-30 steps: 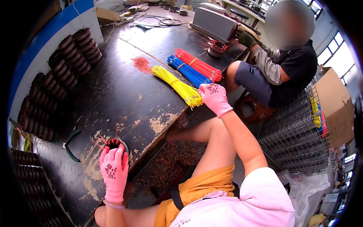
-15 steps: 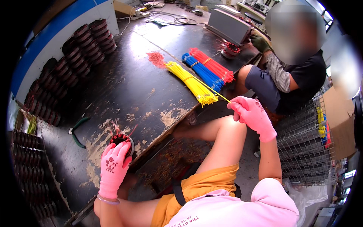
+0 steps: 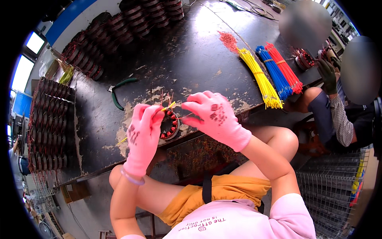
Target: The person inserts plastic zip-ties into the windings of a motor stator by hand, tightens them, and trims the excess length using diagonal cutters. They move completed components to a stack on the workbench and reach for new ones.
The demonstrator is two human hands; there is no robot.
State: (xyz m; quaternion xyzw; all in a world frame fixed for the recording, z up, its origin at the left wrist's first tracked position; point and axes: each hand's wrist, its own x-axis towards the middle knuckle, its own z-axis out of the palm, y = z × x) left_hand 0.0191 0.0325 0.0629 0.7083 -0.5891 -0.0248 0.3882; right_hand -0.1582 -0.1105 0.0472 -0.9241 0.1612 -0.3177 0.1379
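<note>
A motor stator, a dark ring with red copper windings, sits at the table's near edge below my hands. My pink-gloved left hand is closed on a yellow wire. One end of that wire sticks up past my fingertips, and its other end shows beyond the back of the hand. To the right of the stator is my gloved right hand, its fingers bent around a thin reddish wire lead that comes from the stator. The exact grip at those fingertips is partly hidden.
Bundles of yellow wires, blue wires and red wires lie to the right. Green-handled pliers lie left. Stacked stators line the left side. A co-worker's gloved hand is near another stator.
My right hand has come from the yellow bundle to the stator. The yellow wire it held is now in my left hand, which has lifted off the stator. The view has shifted.
</note>
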